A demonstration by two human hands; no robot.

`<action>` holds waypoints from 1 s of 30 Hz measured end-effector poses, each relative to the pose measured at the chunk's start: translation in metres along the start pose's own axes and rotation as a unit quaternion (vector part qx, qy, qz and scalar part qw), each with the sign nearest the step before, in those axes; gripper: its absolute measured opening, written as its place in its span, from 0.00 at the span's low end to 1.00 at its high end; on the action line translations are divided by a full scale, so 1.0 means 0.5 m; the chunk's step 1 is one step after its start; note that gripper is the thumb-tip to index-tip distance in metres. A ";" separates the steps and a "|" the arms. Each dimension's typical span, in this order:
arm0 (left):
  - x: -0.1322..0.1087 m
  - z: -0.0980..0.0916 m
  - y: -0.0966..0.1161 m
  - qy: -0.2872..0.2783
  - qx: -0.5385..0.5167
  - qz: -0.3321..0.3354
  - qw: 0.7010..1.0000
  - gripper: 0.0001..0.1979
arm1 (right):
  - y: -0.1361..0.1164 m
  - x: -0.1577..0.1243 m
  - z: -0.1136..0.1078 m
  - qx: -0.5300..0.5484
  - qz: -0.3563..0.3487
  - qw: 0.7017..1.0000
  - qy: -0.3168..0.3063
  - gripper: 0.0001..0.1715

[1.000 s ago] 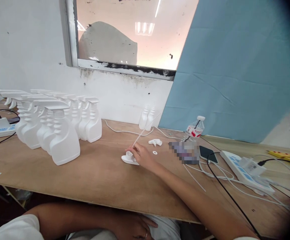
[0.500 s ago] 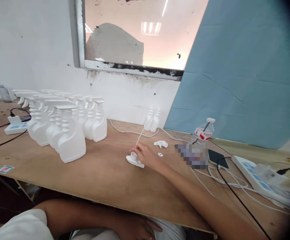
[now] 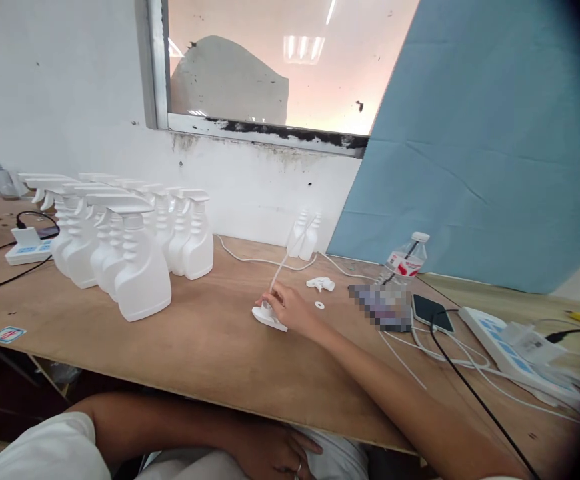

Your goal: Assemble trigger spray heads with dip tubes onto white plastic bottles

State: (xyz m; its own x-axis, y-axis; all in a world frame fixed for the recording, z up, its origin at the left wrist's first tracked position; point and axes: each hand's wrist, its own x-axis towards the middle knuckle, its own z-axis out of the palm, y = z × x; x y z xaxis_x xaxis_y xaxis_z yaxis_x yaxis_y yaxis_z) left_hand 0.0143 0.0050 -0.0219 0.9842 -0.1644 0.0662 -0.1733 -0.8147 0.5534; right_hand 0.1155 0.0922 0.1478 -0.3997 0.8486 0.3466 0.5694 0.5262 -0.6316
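Observation:
My right hand (image 3: 290, 308) is closed on a white trigger sprayer head (image 3: 270, 319), which rests upside down on the wooden table. Its thin dip tube (image 3: 283, 261) rises from between my fingers, leaning up to the right. Beneath the table edge, my left hand (image 3: 276, 453) lies in my lap with fingers stretched, a ring on one of them, holding nothing. Just right of my right hand are another sprayer head (image 3: 321, 285) and a small white ring washer (image 3: 319, 305). Two white bottles (image 3: 304, 237) without sprayer heads stand by the wall.
Several white spray bottles (image 3: 143, 273) with heads fitted stand in rows at left. On the right are a clear drink bottle (image 3: 406, 257), a phone (image 3: 433, 313), a power strip (image 3: 500, 347) and loose cables. Another power strip (image 3: 29, 252) sits far left.
The view has shifted slightly, and the tube looks a little more curved. My right hand stays on the sprayer head; my left hand remains in my lap.

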 end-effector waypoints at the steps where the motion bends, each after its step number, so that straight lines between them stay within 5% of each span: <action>1: 0.000 -0.001 0.001 0.001 -0.003 -0.005 1.000 0.16 | 0.002 0.000 0.001 0.011 0.003 1.000 0.002 0.10; 21: -0.005 -0.006 0.008 0.008 -0.005 0.004 1.000 0.19 | 0.023 -0.009 0.014 0.027 -0.008 0.999 0.022 0.09; 30: -0.009 0.002 0.001 0.017 -0.019 0.013 1.000 0.17 | 0.030 -0.017 0.001 0.045 -0.004 0.999 0.014 0.17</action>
State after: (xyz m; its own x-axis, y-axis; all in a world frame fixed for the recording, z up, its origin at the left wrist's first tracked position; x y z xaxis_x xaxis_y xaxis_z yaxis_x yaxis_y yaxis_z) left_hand 0.0096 0.0047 -0.0228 0.9803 -0.1647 0.1093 -0.1974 -0.7883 0.5827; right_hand 0.1271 0.0929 0.1347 -0.3832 0.8466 0.3694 0.4987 0.5263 -0.6887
